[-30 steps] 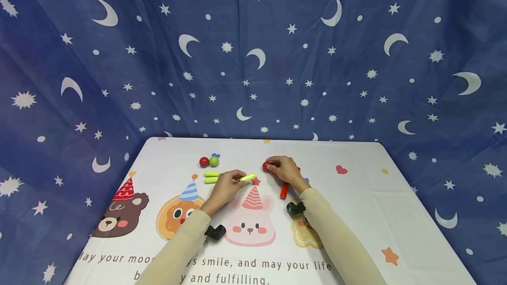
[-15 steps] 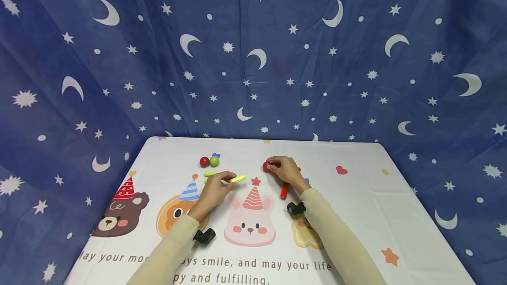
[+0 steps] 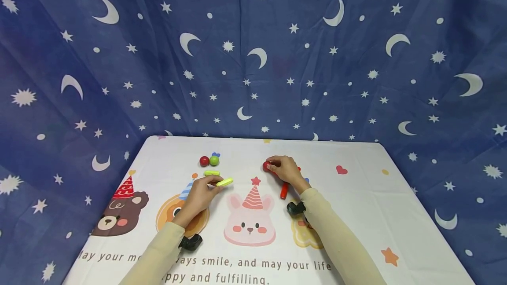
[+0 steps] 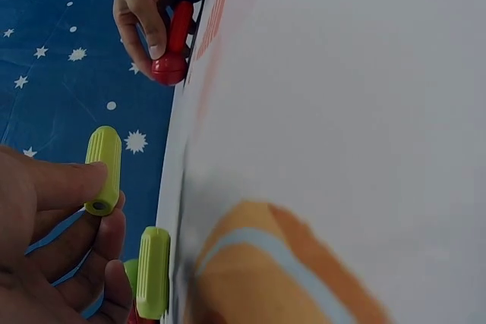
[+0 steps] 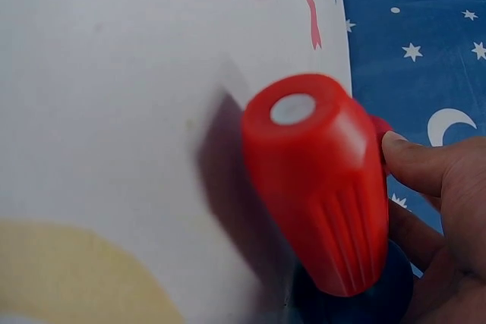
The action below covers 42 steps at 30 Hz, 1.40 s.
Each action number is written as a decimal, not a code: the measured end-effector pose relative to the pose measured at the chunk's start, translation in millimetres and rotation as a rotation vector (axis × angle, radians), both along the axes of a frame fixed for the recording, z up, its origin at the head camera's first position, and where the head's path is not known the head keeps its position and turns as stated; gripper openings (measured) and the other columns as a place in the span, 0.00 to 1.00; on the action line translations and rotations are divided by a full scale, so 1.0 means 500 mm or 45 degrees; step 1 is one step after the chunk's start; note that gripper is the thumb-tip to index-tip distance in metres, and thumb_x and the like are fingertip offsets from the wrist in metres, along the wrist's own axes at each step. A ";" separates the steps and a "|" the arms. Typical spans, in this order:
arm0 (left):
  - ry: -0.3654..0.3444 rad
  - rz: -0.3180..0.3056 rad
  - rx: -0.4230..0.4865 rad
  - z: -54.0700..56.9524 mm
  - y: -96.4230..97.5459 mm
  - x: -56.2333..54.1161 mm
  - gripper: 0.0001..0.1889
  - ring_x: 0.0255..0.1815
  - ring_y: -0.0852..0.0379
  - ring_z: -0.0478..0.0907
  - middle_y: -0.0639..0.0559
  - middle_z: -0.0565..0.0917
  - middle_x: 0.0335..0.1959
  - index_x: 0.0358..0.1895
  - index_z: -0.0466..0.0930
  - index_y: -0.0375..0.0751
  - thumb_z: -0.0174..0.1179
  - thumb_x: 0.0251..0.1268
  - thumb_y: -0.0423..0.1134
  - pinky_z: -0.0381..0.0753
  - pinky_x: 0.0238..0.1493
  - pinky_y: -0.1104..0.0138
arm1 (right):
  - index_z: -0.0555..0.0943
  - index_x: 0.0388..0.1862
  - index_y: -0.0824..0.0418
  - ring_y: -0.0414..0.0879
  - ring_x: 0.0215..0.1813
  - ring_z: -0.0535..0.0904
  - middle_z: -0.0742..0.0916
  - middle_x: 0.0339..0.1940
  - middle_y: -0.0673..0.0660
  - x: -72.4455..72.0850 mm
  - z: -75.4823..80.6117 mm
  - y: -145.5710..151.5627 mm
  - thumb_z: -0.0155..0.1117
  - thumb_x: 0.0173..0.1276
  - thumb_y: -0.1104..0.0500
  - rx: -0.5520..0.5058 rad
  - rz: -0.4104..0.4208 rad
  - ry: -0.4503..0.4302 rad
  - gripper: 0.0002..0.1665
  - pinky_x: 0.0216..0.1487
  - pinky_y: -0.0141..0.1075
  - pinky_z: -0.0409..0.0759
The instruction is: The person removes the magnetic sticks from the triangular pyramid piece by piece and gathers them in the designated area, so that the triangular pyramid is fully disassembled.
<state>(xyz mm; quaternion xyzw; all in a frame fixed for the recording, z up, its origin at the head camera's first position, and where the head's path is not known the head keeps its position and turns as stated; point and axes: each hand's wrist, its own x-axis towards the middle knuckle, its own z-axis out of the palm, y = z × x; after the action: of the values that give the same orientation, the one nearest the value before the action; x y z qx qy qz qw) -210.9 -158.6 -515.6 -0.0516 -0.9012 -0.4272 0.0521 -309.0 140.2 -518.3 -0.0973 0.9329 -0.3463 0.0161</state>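
Note:
My left hand (image 3: 200, 195) pinches a yellow-green ribbed magnetic rod (image 4: 105, 168) between thumb and fingers, its hollow end showing in the left wrist view. Close by lies another yellow-green rod (image 3: 211, 173) on the table. At the table's middle right, my right hand (image 3: 286, 170) holds a red ball (image 4: 169, 70) at the end of a joined piece. That piece has red rods (image 5: 315, 180) meeting at a dark blue ball (image 5: 357, 305). One red rod (image 3: 284, 190) points toward me; the fingers hide part of the piece in the head view.
A loose red ball (image 3: 203, 161) and a green ball (image 3: 214, 160) sit together at the back left. A white cloth (image 3: 336, 223) with printed cartoon figures covers the table. Behind its far edge hangs a blue star-and-moon curtain (image 3: 253, 56).
My left hand has moved left with its yellow-green rod, away from the right hand, and now covers where a second loose rod showed earlier. The right hand stays in place on the red ball.

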 end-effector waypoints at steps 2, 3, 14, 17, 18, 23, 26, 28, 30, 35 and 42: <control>0.002 -0.001 -0.006 -0.002 -0.009 0.005 0.12 0.44 0.53 0.81 0.49 0.87 0.40 0.48 0.85 0.45 0.68 0.60 0.35 0.78 0.45 0.62 | 0.86 0.53 0.48 0.52 0.55 0.82 0.89 0.49 0.54 -0.001 -0.001 0.000 0.68 0.66 0.52 -0.002 0.000 -0.002 0.16 0.63 0.48 0.77; 0.002 -0.001 -0.015 -0.003 -0.014 0.008 0.13 0.44 0.53 0.81 0.49 0.87 0.41 0.48 0.85 0.45 0.68 0.60 0.35 0.79 0.45 0.61 | 0.85 0.53 0.48 0.52 0.55 0.82 0.89 0.49 0.54 -0.001 -0.001 0.000 0.68 0.66 0.53 -0.001 -0.001 -0.001 0.16 0.62 0.48 0.77; -0.043 -0.012 -0.099 0.000 -0.064 0.022 0.13 0.42 0.53 0.81 0.49 0.86 0.42 0.50 0.84 0.45 0.67 0.62 0.36 0.81 0.46 0.57 | 0.85 0.54 0.48 0.52 0.56 0.81 0.89 0.51 0.53 -0.002 -0.002 0.002 0.68 0.67 0.53 -0.006 -0.006 -0.022 0.17 0.64 0.48 0.75; -0.053 -0.028 -0.127 -0.002 -0.070 0.019 0.13 0.41 0.54 0.81 0.49 0.86 0.40 0.48 0.84 0.44 0.68 0.61 0.36 0.81 0.45 0.59 | 0.85 0.54 0.49 0.52 0.56 0.81 0.89 0.51 0.54 -0.002 0.000 0.002 0.68 0.67 0.53 -0.004 -0.003 -0.020 0.17 0.64 0.49 0.75; -0.052 -0.033 -0.138 -0.002 -0.072 0.017 0.12 0.41 0.55 0.81 0.48 0.86 0.40 0.48 0.84 0.43 0.68 0.60 0.36 0.81 0.45 0.59 | 0.85 0.54 0.49 0.52 0.56 0.81 0.89 0.51 0.54 -0.002 0.000 0.002 0.68 0.67 0.53 -0.006 -0.001 -0.017 0.17 0.64 0.49 0.75; -0.048 -0.071 -0.190 -0.004 -0.083 0.007 0.11 0.37 0.57 0.81 0.48 0.86 0.37 0.45 0.85 0.41 0.69 0.59 0.34 0.80 0.40 0.63 | 0.85 0.54 0.49 0.52 0.56 0.81 0.89 0.51 0.54 -0.004 -0.004 0.002 0.68 0.67 0.52 -0.005 0.009 -0.004 0.17 0.64 0.48 0.75; -0.055 -0.088 -0.211 -0.004 -0.086 0.000 0.10 0.35 0.58 0.79 0.49 0.85 0.34 0.45 0.85 0.40 0.68 0.59 0.34 0.78 0.38 0.66 | 0.85 0.54 0.49 0.52 0.57 0.81 0.89 0.51 0.54 -0.004 -0.003 0.002 0.68 0.67 0.52 -0.012 0.012 0.000 0.17 0.64 0.48 0.75; -0.060 -0.083 -0.231 -0.003 -0.087 -0.005 0.10 0.34 0.58 0.77 0.50 0.84 0.33 0.44 0.86 0.40 0.69 0.59 0.34 0.76 0.37 0.66 | 0.85 0.54 0.49 0.52 0.57 0.81 0.89 0.51 0.54 -0.004 -0.002 0.002 0.68 0.67 0.52 -0.014 0.013 0.000 0.17 0.64 0.48 0.75; -0.056 -0.078 -0.267 -0.001 -0.087 -0.010 0.10 0.34 0.58 0.76 0.51 0.83 0.32 0.44 0.86 0.41 0.69 0.58 0.33 0.75 0.37 0.66 | 0.85 0.54 0.49 0.52 0.57 0.81 0.89 0.51 0.54 -0.003 -0.001 0.002 0.68 0.67 0.52 -0.014 0.012 0.001 0.16 0.64 0.49 0.75; -0.048 -0.071 -0.340 0.001 -0.086 -0.018 0.09 0.35 0.57 0.75 0.52 0.81 0.34 0.43 0.86 0.43 0.70 0.58 0.34 0.73 0.39 0.65 | 0.86 0.53 0.49 0.52 0.56 0.82 0.89 0.50 0.54 -0.003 -0.002 0.000 0.68 0.67 0.52 -0.015 0.001 0.002 0.16 0.64 0.48 0.75; -0.006 -0.056 -0.357 0.000 -0.087 -0.026 0.09 0.34 0.57 0.77 0.52 0.81 0.33 0.40 0.84 0.43 0.71 0.56 0.33 0.75 0.39 0.64 | 0.85 0.53 0.48 0.51 0.56 0.82 0.89 0.50 0.53 -0.002 -0.001 0.001 0.68 0.66 0.52 -0.012 -0.005 -0.006 0.16 0.64 0.48 0.76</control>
<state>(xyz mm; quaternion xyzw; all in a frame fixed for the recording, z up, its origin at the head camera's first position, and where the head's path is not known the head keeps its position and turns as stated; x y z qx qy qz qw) -224.1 -201.8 -515.8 -0.0771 -0.9509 -0.2981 0.0327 -310.2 140.7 -519.0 -0.0948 0.9314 -0.3509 0.0173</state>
